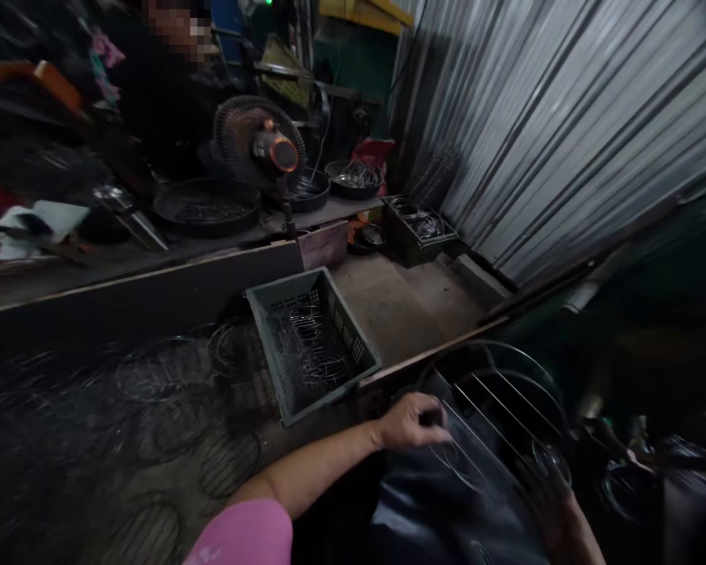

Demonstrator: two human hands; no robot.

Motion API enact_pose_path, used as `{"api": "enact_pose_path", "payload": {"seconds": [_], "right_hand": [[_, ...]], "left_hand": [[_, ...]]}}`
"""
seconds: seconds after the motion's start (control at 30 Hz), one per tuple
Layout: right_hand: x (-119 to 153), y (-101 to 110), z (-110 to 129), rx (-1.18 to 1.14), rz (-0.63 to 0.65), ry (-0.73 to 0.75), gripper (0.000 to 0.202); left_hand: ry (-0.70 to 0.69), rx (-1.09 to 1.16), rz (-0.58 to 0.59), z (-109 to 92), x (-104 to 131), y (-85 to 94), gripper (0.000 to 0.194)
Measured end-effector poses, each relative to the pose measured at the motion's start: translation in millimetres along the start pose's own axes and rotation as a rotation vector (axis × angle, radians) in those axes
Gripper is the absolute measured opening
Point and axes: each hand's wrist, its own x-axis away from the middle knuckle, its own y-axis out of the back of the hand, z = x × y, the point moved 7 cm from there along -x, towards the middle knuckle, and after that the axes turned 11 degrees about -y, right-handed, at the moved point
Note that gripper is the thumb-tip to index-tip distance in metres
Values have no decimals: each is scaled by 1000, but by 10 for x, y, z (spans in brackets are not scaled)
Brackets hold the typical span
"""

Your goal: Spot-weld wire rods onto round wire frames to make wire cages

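A round wire rack (506, 384) with straight parallel bars lies tilted over the dark apron (429, 502) at the lower right. My left hand (415, 422) is at the rack's left side, its fingers curled with thumb and forefinger brought close together; what it grips is too small to make out. My right hand (544, 486) is dark and blurred at the rack's lower right edge, beside a small wire ring (551, 463); its fingers cannot be made out clearly.
A green plastic crate (274, 369) holds wire pieces. Round wire racks (229, 464) lie on the floor at left. Behind a low board stand a fan (262, 145), round pans (205, 224) and a person in dark clothes (158, 102). Another crate (415, 249) stands by the corrugated wall (541, 102).
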Motion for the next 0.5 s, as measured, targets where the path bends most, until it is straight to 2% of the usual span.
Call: {"api": "enact_pose_path", "payload": {"seconds": [0.03, 0.1, 0.23, 0.33, 0.4, 0.5], "right_hand": [[65, -31, 93, -70, -30, 2, 45], [251, -46, 296, -174, -100, 58, 49], [566, 33, 462, -248, -219, 65, 58], [690, 260, 476, -260, -377, 182, 60], [785, 444, 477, -208, -483, 325, 62], [1024, 634, 562, -34, -578, 674, 65]], "left_hand": [[-63, 16, 93, -91, -88, -214, 25], [-145, 5, 182, -206, -195, -487, 25], [-140, -77, 185, -155, -341, -686, 23], [-95, -98, 208, 8, -437, -809, 19], [13, -13, 157, 156, -476, -838, 26], [361, 339, 55, 410, -480, -890, 50]]}}
